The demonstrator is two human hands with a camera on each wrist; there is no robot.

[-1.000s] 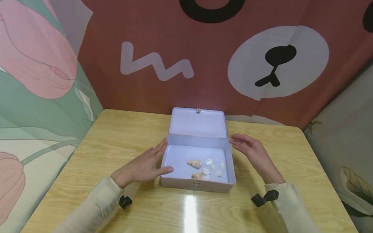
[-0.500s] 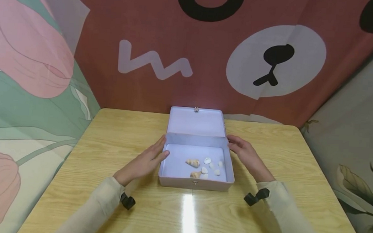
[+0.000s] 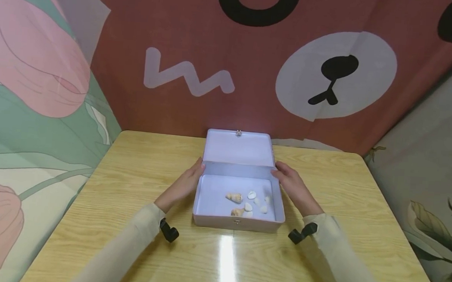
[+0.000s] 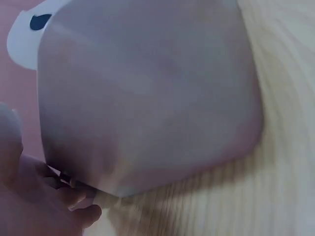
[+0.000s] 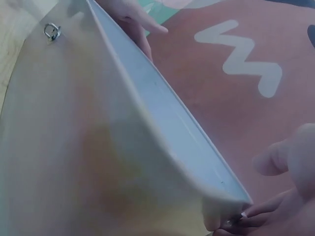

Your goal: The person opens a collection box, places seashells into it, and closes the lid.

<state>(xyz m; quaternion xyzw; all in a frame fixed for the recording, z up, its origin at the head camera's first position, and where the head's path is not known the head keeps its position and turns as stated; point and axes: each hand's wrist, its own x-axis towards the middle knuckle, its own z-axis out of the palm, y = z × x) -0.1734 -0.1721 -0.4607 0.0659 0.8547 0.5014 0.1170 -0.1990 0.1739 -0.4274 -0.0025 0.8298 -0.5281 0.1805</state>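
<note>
A pale hinged box point(image 3: 240, 224) with a metal clasp stands on the wooden table, its lid point(image 3: 239, 148) tipped back. Inside lie two spiral seashells point(image 3: 234, 197) and several small white shells point(image 3: 251, 195), mostly toward the front right. My left hand point(image 3: 186, 184) holds the back left corner, thumb at the rim; the left wrist view shows its fingers point(image 4: 74, 196) curled behind the side wall by the hinge. At the back right corner my right hand point(image 3: 294, 188) grips likewise. Its fingers reach behind the corner in the right wrist view, with the thumb point(image 5: 273, 160) above.
The wooden table point(image 3: 143, 162) has rounded back corners and extends on both sides of the box. Right behind it hangs a reddish-brown cloth point(image 3: 249, 82) with a bear print. Patterned cloths hang at the left and right.
My left hand has slid back along the box's side to the rear corner, its thumb leaving the front part. The right hand has closed in on the opposite rear corner. Box and shells stay put.
</note>
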